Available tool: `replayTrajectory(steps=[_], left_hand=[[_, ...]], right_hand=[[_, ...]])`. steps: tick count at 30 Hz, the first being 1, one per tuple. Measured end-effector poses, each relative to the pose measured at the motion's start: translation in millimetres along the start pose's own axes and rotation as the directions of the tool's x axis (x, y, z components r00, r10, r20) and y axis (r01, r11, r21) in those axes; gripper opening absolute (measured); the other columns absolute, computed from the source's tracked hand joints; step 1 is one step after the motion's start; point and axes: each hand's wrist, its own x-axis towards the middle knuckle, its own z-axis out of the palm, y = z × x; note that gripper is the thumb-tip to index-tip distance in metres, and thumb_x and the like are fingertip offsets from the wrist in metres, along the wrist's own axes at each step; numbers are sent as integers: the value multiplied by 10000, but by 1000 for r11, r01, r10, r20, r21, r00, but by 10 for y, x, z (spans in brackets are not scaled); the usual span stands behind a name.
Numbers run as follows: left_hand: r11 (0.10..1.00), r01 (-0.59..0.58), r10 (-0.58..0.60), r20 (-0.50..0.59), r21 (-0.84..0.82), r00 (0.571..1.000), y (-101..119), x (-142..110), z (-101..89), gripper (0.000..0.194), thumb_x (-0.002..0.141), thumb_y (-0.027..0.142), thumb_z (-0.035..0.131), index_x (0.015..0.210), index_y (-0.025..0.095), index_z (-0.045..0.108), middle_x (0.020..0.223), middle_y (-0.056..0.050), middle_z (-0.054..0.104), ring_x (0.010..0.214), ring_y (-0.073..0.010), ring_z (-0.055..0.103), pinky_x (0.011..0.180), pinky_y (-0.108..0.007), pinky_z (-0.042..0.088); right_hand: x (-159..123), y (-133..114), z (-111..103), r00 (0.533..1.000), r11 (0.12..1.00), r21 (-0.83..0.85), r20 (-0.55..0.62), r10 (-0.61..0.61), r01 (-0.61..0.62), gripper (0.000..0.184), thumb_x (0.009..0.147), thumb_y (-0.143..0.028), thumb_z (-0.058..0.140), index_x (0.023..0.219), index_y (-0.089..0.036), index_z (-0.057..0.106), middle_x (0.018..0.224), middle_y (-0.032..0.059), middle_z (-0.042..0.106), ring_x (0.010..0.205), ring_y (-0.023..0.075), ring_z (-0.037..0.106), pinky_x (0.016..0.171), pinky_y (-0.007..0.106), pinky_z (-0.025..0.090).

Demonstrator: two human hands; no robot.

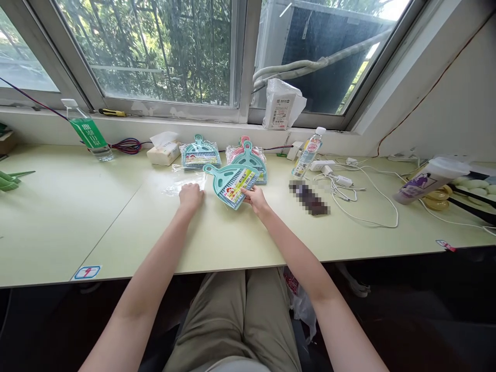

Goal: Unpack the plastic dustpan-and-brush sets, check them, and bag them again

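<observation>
My right hand (pixel 253 198) grips a teal mini dustpan and brush set (pixel 229 182) at its lower right corner. The set has a yellow printed label and is held tilted above the table, its handle pointing up left. My left hand (pixel 191 196) is closed at the near edge of a clear plastic bag (pixel 182 183) that lies crumpled on the table; its fingertips are hidden. Behind the held set stand a bagged teal dustpan set (pixel 200 155) and, to its right, a teal and pink stack of dustpan sets (pixel 248 150), partly covered.
A tissue pack (pixel 163 152) and a green-labelled bottle (pixel 88 132) stand at back left. On the right are another bottle (pixel 309 153), a blurred dark object (pixel 309 197), white cables (pixel 343 185) and a lidded cup (pixel 430 181). The table's front edge (pixel 232 270) runs above my lap.
</observation>
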Motion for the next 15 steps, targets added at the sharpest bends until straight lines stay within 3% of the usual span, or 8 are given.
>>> replayTrajectory(steps=[3,6,11,15], left_hand=[[1000,-3,3,9,26,1000,58,-30,-53,347,889,379,502,1043,120,673,1170,-203,632,1141,-341,555,914,-400,455],[998,17,-18,10,54,1000,45,-25,-72,299,885,224,479,1096,123,665,1157,-191,645,1122,-324,581,898,-379,451],[994,19,-10,-84,106,996,-2,-14,-83,421,834,16,404,1186,106,619,1105,-189,663,1078,-323,611,877,-383,447],[999,33,-37,-202,-20,979,-66,18,-102,469,830,-18,364,1191,140,617,1092,-169,675,1060,-321,617,838,-386,466]], right_hand=[[6,16,-2,1000,999,-25,-19,25,-26,214,758,-103,757,893,-158,601,822,37,755,760,184,737,727,331,641],[21,36,-4,998,998,-27,-40,53,-54,186,761,-70,739,870,-151,612,801,35,752,752,183,737,722,328,640],[28,41,-10,995,996,-46,-57,80,-83,156,777,-24,695,838,-142,613,750,28,743,694,171,731,688,314,640],[20,28,-11,995,994,-63,-64,81,-85,148,791,-18,670,854,-138,611,755,33,746,674,170,727,704,326,639]])
